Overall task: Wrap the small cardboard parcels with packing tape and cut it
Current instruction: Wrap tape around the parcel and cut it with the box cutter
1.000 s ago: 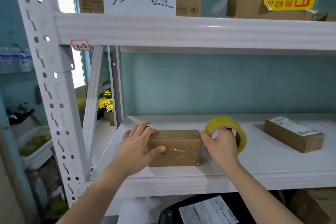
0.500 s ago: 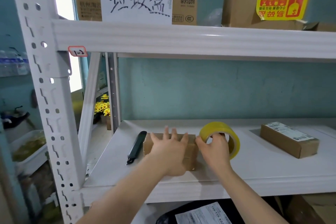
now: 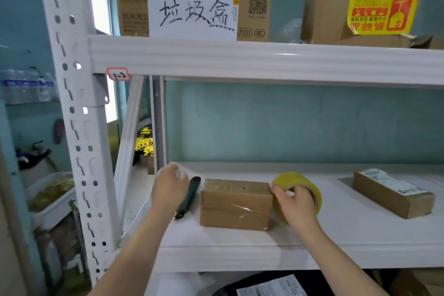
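Between my hands the parcel (image 3: 236,204) fills the gap, with the knife (image 3: 189,197) just beside my left hand (image 3: 170,186) and the tape roll (image 3: 298,196) at my right hand (image 3: 294,202). Right of that the shelf (image 3: 336,230) lies bare until a second box (image 3: 392,192). The shelf beam (image 3: 264,61) closes overhead.

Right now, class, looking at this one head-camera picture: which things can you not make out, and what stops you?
- Left hand, head view: motion-blurred, so whether its grip is open is unclear.
- Green cutter: partly hidden behind that hand; blade state unseen.
- Tape roll: the right hand covers where the strip leaves it.
- Labelled parcel: label print too small to read.
- Paper sheet: cut off by the bottom edge.
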